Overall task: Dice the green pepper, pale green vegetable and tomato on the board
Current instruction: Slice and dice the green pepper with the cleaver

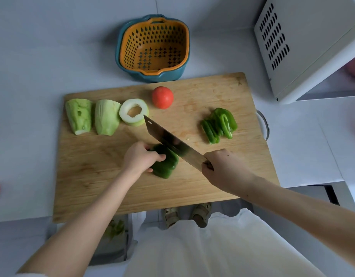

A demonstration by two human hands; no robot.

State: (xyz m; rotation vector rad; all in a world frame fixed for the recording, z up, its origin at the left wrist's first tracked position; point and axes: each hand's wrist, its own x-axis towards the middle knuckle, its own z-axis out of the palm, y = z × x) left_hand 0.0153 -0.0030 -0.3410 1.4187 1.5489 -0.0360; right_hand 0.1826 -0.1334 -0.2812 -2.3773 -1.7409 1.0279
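Note:
On the wooden board [104, 188], my left hand [141, 156] holds down a piece of green pepper [166, 166] with curled fingers. My right hand [222, 168] grips the handle of a cleaver [170, 139], whose blade rests on the pepper's right side. Cut pepper strips [219, 124] lie at the board's right. Three pieces of pale green vegetable [106, 118] line the board's far left, one a hollow ring. A whole red tomato [162, 97] sits at the far middle.
An orange strainer in a teal bowl [153, 47] stands behind the board. A white microwave [312, 43] is at the far right. A glass rim [265, 124] shows beside the board's right edge. The board overhangs the counter's front edge.

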